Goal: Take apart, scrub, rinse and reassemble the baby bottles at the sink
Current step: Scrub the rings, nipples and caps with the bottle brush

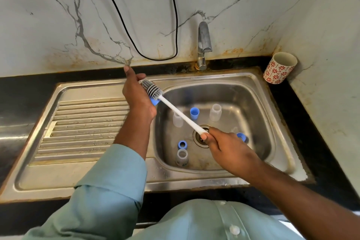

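Observation:
My left hand [136, 93] is raised over the sink's left rim and holds a small blue bottle part [154, 101], mostly hidden in the palm, with the index finger pointing up. The grey bristled head of a bottle brush [151, 87] lies against that hand, just above the blue part. My right hand [218, 142] grips the end of the brush's white handle over the drain. In the sink basin [243, 99] stand three clear bottle bodies [177, 120] [215, 112] [182, 157], a blue cap [194, 113] and two blue rings [182, 144] [241, 137].
A metal faucet [203, 45] stands behind the basin, with no water running. The ribbed drainboard [83, 128] lies to the left. A red-patterned cup [279, 68] sits on the black counter at the back right. A black cable [155, 57] hangs against the marble wall.

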Demonstrator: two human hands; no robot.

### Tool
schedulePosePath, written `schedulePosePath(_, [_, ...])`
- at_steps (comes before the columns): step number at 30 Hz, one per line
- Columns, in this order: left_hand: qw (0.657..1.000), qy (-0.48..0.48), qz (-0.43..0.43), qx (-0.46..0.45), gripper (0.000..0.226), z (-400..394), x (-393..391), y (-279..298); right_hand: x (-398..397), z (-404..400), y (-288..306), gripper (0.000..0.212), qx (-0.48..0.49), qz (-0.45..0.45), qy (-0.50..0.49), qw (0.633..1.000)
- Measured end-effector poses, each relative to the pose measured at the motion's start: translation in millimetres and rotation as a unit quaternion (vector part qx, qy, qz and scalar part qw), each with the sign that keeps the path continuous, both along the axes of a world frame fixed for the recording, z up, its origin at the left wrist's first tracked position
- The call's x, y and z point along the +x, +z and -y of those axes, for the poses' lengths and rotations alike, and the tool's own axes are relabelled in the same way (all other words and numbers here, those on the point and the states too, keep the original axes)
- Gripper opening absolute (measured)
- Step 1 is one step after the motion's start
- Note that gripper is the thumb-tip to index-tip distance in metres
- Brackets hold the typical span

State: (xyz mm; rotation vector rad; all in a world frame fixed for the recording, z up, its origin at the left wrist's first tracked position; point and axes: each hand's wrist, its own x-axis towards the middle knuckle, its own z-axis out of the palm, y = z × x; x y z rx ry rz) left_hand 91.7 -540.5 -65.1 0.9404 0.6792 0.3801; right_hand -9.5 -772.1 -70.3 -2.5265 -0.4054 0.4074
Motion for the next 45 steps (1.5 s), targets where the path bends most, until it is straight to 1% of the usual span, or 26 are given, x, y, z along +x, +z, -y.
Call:
schedulePosePath(2, [1.000,-0.011,0.022,-0.017,0.054,8,-1,-2,-2,-7,0,0.038,0.004,-0.011,0.001,1.000])
schedulePosePath(4, [0.999,-0.015,0.023,-0.023,0.051,16,-1,-2,3,-17,0,0.038,0.015,-0.008,-0.009,1.000])
schedulePosePath(8, [0.998,0.052,0.017,0.002,0.051,-7,-2,-2,-1,-3,-7,0.038,-0.010,-0.009,0.003,1.000])
schedulePosePath(10, [0.998,0.060,0.019,0.016,0.048,-5,-6,-5,-11,4,-6,0.037,-0.021,-0.027,0.008,0.999])
schedulePosePath(12, [0.999,0.039,0.022,0.020,0.042,13,-7,-12,-3,-5,-3,0.039,0.014,-0.038,-0.007,0.999])
schedulePosePath(14, [0.999,0.042,0.028,0.009,0.042,23,-9,-13,6,-16,1,0.040,0.045,-0.064,-0.022,0.997])
schedulePosePath(16, [0.996,0.081,0.029,0.001,0.044,12,-6,-12,4,-12,-3,0.038,0.048,-0.055,-0.010,0.997])
schedulePosePath(18, [0.993,0.110,0.032,0.000,0.037,2,-5,-7,-6,3,-7,0.036,0.030,-0.049,-0.007,0.998])
schedulePosePath(20, [0.997,0.067,0.029,-0.029,0.032,7,-5,-8,-3,5,-5,0.037,0.025,-0.049,-0.005,0.998])
schedulePosePath(22, [0.997,0.022,0.021,-0.076,0.034,18,-6,-7,10,-6,1,0.040,0.036,-0.039,0.000,0.999])
schedulePosePath(24, [0.993,0.052,0.031,-0.102,0.041,11,-4,-5,14,-9,3,0.042,0.037,-0.037,0.013,0.999])
schedulePosePath(26, [0.994,0.078,0.033,-0.073,0.048,-5,-6,-1,6,8,-1,0.043,0.030,-0.034,0.017,0.999])
schedulePosePath(28, [0.996,0.079,0.037,-0.015,0.050,-9,-8,-3,-2,17,0,0.046,0.023,-0.047,0.015,0.999])
schedulePosePath(30, [0.998,0.064,0.011,0.019,0.050,3,-8,-6,7,6,2,0.044,0.041,-0.039,0.008,0.998])
schedulePosePath(31, [0.998,0.058,0.008,0.019,0.049,9,-10,-2,12,-1,4,0.045,0.046,-0.044,0.001,0.998])
schedulePosePath(33, [0.996,0.084,0.029,0.021,0.043,6,-8,3,15,-4,3,0.045,0.041,-0.042,-0.001,0.998])
schedulePosePath(35, [0.992,0.106,0.052,0.045,0.034,-3,-7,6,7,8,-2,0.041,0.029,-0.040,-0.001,0.999])
schedulePosePath(37, [0.990,0.099,0.078,0.062,0.022,3,-11,6,2,15,-3,0.037,0.029,-0.058,-0.007,0.998])
schedulePosePath(38, [0.990,0.093,0.073,0.075,0.015,9,-12,2,4,11,-4,0.037,0.036,-0.058,-0.013,0.998])
schedulePosePath(39, [0.991,0.093,0.066,0.070,0.008,18,-13,0,6,4,-5,0.039,0.045,-0.060,-0.019,0.997])
schedulePosePath(40, [0.993,0.094,0.063,0.041,0.008,20,-12,-2,8,-2,-5,0.041,0.054,-0.064,-0.023,0.996])
schedulePosePath(41, [0.993,0.099,0.067,-0.004,0.017,20,-10,-1,10,-7,-6,0.042,0.061,-0.063,-0.026,0.996])
schedulePosePath(42, [0.992,0.084,0.068,-0.062,0.025,18,-8,0,10,-10,-6,0.042,0.063,-0.057,-0.025,0.996])
schedulePosePath(43, [0.990,0.048,0.067,-0.116,0.026,16,-7,2,10,-10,-6,0.041,0.061,-0.048,-0.023,0.997])
schedulePosePath(44, [0.986,-0.004,0.061,-0.154,0.020,15,-7,3,10,-8,-7,0.041,0.058,-0.041,-0.020,0.997])
schedulePosePath(45, [0.981,-0.057,0.048,-0.177,0.019,19,-11,4,10,-7,-6,0.040,0.055,-0.033,-0.015,0.998])
